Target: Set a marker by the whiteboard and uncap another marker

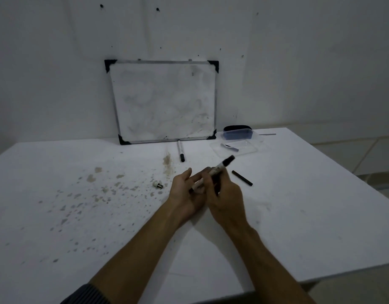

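both my hands meet: right hand (222, 189) grips the light, stiff whiteboard marker (213, 172) mid-barrel; left hand (186, 194) lies open beneath, steadying it.

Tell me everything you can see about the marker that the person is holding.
The marker is a slim pen with a pale barrel bearing dark print and a black cap or end at its far tip. It looks like plastic. It is held above the white table, tilted, its black end pointing up and away to the right. The right hand grips its middle with curled fingers; the left hand, fingers relaxed, lies under its lower end. That end is partly hidden.
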Motion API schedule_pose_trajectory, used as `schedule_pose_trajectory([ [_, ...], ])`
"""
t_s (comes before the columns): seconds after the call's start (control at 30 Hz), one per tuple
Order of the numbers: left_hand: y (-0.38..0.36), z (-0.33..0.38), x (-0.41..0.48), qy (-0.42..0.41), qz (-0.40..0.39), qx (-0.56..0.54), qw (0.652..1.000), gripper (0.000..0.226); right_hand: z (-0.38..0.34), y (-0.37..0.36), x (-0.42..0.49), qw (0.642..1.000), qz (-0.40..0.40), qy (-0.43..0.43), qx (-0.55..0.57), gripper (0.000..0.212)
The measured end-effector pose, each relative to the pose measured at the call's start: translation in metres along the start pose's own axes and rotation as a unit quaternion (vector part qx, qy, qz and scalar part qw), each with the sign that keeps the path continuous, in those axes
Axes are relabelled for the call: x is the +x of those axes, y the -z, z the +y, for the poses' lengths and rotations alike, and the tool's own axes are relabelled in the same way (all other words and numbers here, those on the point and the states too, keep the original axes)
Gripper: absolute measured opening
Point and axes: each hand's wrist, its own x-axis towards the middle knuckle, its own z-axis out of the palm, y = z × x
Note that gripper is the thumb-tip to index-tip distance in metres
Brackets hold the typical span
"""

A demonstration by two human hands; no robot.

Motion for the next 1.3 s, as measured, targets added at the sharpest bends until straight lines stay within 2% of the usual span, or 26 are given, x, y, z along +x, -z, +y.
schedule_pose_trajectory([
  [0.1, -0.001, 0.0, -0.001, -0.016, 0.013, 0.014, 1.0, 0.056, 0.0, 0.007, 0.003, 0.995, 0.049, 0.007, 0.087, 0.035],
  [0.17, -0.003, 0.0, -0.003, -0.013, 0.021, 0.034, 0.999, 0.051, -0.002, 0.008, 0.004, 0.992, 0.069, 0.021, 0.101, 0.035],
  [0.23, -0.007, 0.0, -0.005, -0.008, 0.031, 0.09, 0.995, 0.046, -0.003, 0.008, 0.005, 0.992, 0.087, 0.013, 0.096, 0.032],
  [0.3, -0.011, 0.001, -0.008, -0.006, 0.038, 0.19, 0.981, 0.039, -0.001, 0.008, 0.007, 0.991, 0.104, -0.013, 0.089, 0.032],
  [0.37, -0.009, 0.005, -0.009, -0.025, 0.057, 0.325, 0.944, 0.034, 0.003, 0.011, 0.009, 0.988, 0.112, -0.061, 0.09, 0.033],
  [0.43, -0.005, 0.012, -0.012, -0.035, 0.039, 0.418, 0.907, 0.032, 0.007, 0.013, 0.011, 0.984, 0.102, -0.114, 0.095, 0.034],
  [0.57, 0.002, 0.03, -0.024, -0.026, -0.015, 0.477, 0.879, 0.03, 0.01, 0.019, 0.015, 0.957, 0.063, -0.214, 0.184, 0.04],
  [0.7, 0.014, 0.045, -0.041, -0.075, 0.001, 0.615, 0.785, 0.026, 0.015, 0.025, 0.02, 0.928, 0.062, -0.278, 0.239, 0.036],
  [0.83, 0.029, 0.054, -0.056, -0.122, 0.017, 0.632, 0.765, 0.024, 0.013, 0.016, 0.015, 0.953, -0.036, -0.247, 0.173, 0.038],
  [0.9, 0.041, 0.056, -0.063, -0.15, 0.01, 0.604, 0.783, 0.02, 0.012, 0.009, 0.01, 0.981, -0.063, -0.169, 0.068, 0.034],
  [0.97, 0.052, 0.055, -0.069, -0.187, 0.004, 0.567, 0.802, 0.019, 0.012, 0.005, 0.005, 0.994, -0.067, -0.083, -0.033, 0.032],
  [1.1, 0.054, 0.043, -0.067, -0.267, 0.036, 0.542, 0.796, 0.014, 0.013, 0.003, -0.001, 0.988, -0.092, -0.043, -0.12, 0.031],
  [1.23, 0.052, 0.032, -0.064, -0.296, 0.041, 0.545, 0.783, 0.011, 0.011, 0.007, -0.002, 0.976, -0.097, -0.026, -0.195, 0.025],
  [1.3, 0.052, 0.029, -0.065, -0.317, 0.048, 0.568, 0.758, 0.009, 0.009, 0.011, -0.001, 0.972, -0.115, -0.044, -0.202, 0.027],
])
